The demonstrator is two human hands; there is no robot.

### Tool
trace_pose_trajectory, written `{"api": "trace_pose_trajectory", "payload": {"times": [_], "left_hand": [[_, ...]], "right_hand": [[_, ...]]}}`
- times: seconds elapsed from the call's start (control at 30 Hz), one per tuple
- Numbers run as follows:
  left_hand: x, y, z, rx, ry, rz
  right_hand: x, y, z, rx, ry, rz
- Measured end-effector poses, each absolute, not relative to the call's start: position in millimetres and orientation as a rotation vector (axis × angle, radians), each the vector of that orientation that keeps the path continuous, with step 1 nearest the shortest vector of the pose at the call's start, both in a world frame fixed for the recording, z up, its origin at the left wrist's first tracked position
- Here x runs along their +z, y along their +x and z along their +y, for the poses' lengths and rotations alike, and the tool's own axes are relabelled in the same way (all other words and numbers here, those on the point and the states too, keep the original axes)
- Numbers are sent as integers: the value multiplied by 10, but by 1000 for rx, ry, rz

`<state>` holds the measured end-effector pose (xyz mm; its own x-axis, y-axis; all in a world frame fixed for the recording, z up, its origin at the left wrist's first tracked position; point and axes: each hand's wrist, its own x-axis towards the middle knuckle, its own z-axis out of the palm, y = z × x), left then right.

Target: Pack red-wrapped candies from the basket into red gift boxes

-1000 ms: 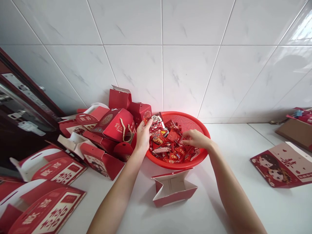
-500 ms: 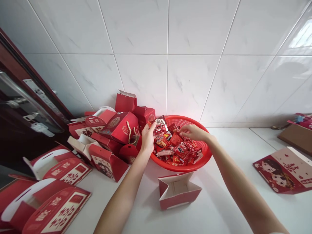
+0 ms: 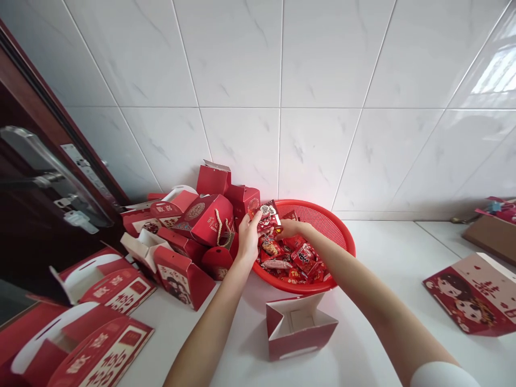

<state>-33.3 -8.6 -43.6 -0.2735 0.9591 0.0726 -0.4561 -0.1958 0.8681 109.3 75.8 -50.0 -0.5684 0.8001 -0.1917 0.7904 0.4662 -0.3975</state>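
Observation:
My left hand is closed on red wrapped packets above the left side of a red plastic basket. Inside the basket lie several red candy packets. My right hand reaches in among them, close beside the held packets; its fingertips are partly hidden, and what they touch is unclear. In front of the basket, an open red box with a pale inside stands on the white surface.
Several red gift boxes are heaped left of the basket, with more open ones at the lower left. Another box lies at the right, near brown cardboard. A tiled wall rises behind; a dark door is at the left.
My right hand has moved left across the basket, towards the packets in my left hand. The whole view has shifted slightly, with things appearing a little lower.

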Motion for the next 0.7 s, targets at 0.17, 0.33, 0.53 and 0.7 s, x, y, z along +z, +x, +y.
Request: {"api": "trace_pose_trajectory", "payload": {"times": [0.17, 0.33, 0.53, 0.7], "left_hand": [[-444, -332, -94, 1671, 805, 945], [-457, -333, -80, 1690, 790, 935], [-446, -330, -73, 1684, 770, 930], [-437, -327, -75, 1689, 770, 930]], "right_hand": [[-434, 1251, 798, 943, -1368, -2553], [-341, 1428, 852, 1151, -1277, -2380], [-353, 1626, 856, 1219, -1295, -2089], [-402, 1563, 836, 1147, -1342, -1933]]}}
